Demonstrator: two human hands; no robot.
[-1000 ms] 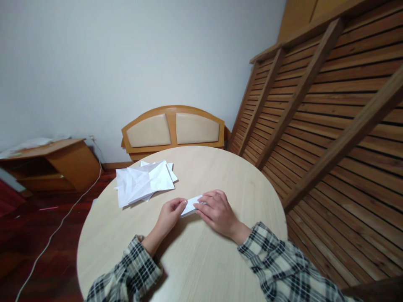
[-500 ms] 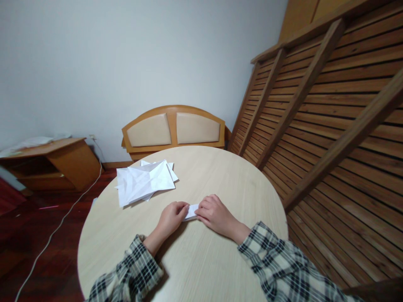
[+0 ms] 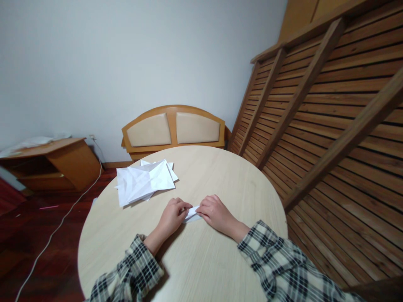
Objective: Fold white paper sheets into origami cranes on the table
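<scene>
A small folded piece of white paper (image 3: 192,215) lies on the round table (image 3: 217,260), between my two hands. My left hand (image 3: 173,216) is closed on the paper's left end, thumb and fingers pinching it. At the opposite end, my right hand (image 3: 215,213) grips the paper with its fingers bent together. A raised flap shows between the fingertips, with a flat layer below it on the near side. Both ends of the paper are hidden under the fingers.
Several creased white paper sheets (image 3: 145,182) lie stacked at the table's far left. Behind the table stands a padded wooden headboard (image 3: 173,110). A slatted wooden frame (image 3: 315,117) leans along the right. On the left are a low cabinet (image 3: 78,163) and a white cable (image 3: 63,220).
The paper's near edge has opened into a raised flap over a flat layer. My left fingertips have moved slightly up and right; the right hand has hardly moved.
</scene>
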